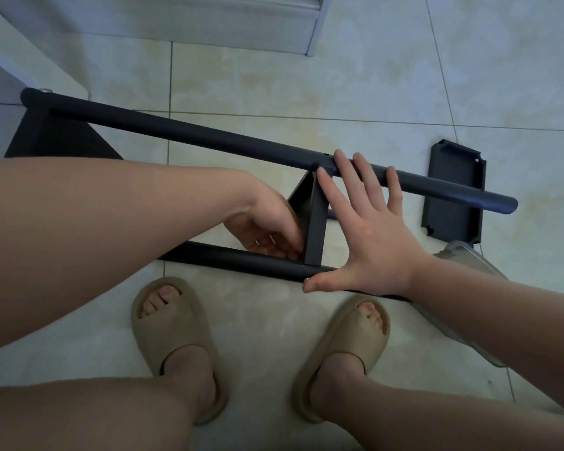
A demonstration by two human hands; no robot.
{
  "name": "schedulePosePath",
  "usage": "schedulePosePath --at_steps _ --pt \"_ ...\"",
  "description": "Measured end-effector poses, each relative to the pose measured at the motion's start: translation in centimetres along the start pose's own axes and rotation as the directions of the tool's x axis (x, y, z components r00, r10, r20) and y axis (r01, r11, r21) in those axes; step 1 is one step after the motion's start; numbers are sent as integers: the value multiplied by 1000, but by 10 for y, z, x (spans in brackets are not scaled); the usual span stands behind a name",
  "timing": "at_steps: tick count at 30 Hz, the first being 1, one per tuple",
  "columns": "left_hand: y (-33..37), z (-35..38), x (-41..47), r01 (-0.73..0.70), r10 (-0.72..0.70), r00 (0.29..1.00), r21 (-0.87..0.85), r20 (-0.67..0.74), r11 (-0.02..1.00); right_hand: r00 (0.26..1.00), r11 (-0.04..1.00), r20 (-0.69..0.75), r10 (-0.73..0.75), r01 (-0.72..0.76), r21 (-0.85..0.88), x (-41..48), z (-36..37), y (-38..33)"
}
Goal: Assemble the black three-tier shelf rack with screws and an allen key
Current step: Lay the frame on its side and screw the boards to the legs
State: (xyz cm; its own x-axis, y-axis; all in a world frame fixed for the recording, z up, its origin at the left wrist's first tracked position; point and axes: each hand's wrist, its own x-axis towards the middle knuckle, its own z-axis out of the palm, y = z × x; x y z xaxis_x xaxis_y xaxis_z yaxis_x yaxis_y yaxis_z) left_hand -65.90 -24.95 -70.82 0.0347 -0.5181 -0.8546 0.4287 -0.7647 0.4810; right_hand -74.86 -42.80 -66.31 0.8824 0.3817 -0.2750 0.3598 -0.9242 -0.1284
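Head view: right hand spread flat, spanning both rack tubes; left hand curled at shelf panel, grip unclear.

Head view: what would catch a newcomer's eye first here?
The right hand, spread wide in the middle, bridges two black tubes: fingers on the far tube, thumb on the near tube. Beside it the left hand curls its fingers at the foot of an upright shelf panel between them.

A home – tiled floor, slippers
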Motion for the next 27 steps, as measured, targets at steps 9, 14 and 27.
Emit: schedulePosePath --at_steps 9,14,27 --pt "9 -6 6 45 -40 988 -28 149 999 1000 1000 0 -2 2 22 0 0 0" --pt "9 -9 3 63 -55 985 -45 164 997 1000 1000 0 -1 1 25 0 -1 -1" --pt "14 -10 2 79 -84 987 47 136 996 1000 1000 8 0 -1 20 0 -1 -2"
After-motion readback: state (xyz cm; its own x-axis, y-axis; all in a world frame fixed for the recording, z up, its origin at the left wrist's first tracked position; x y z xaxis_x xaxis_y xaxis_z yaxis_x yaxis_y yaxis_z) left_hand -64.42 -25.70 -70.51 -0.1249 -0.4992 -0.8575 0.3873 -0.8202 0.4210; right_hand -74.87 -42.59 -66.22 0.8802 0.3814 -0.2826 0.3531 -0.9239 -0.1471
